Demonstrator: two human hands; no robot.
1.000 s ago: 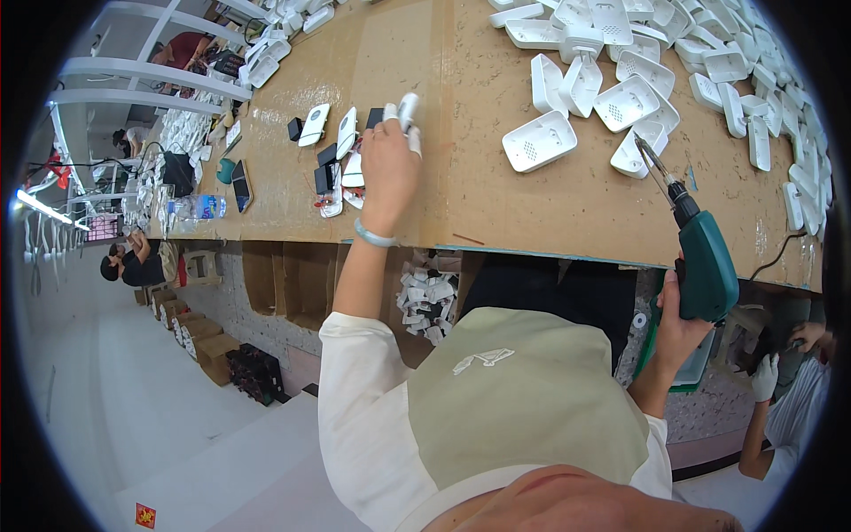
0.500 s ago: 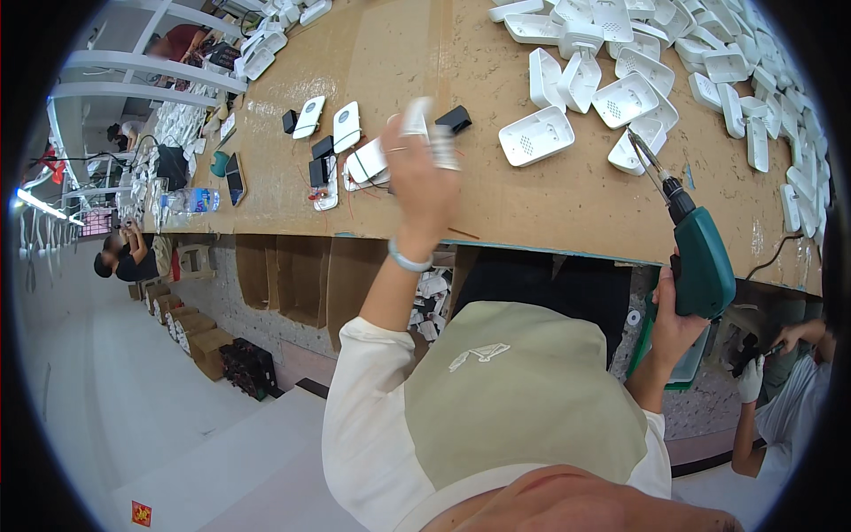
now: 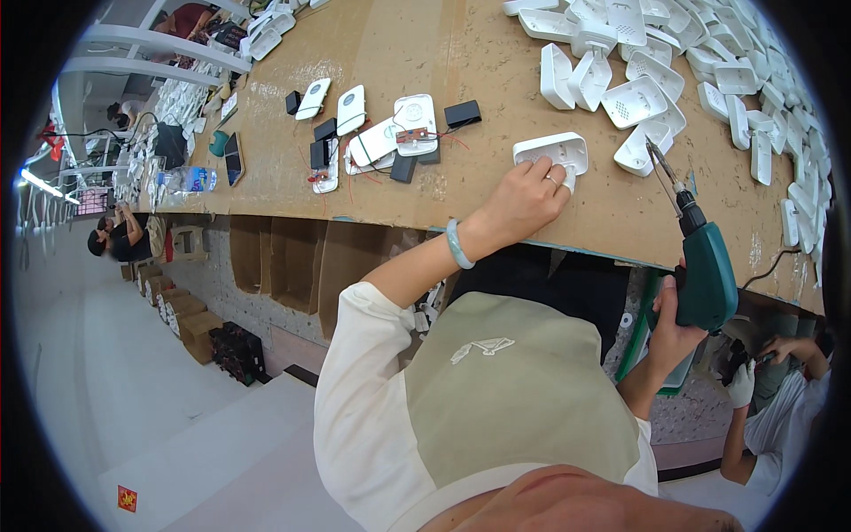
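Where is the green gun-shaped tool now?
Head view, right side: the green gun-shaped tool is in the right hand, its tip pointing towards the white shells.

- Left arm (image 3: pixel 417 273): bent at the elbow, its bare forearm slanting from near left toward far right.
- Left grip (image 3: pixel 539 197): a bare hand, back turned upward, knuckles raised, fingers bent and pointing down; the thumb is hidden.
- Right arm (image 3: pixel 644 386): close beside the torso (image 3: pixel 523 381), forearm reaching far and slightly right.
- Right grip (image 3: pixel 674 324): bare, curled in a holding pose, one digit pointing far.
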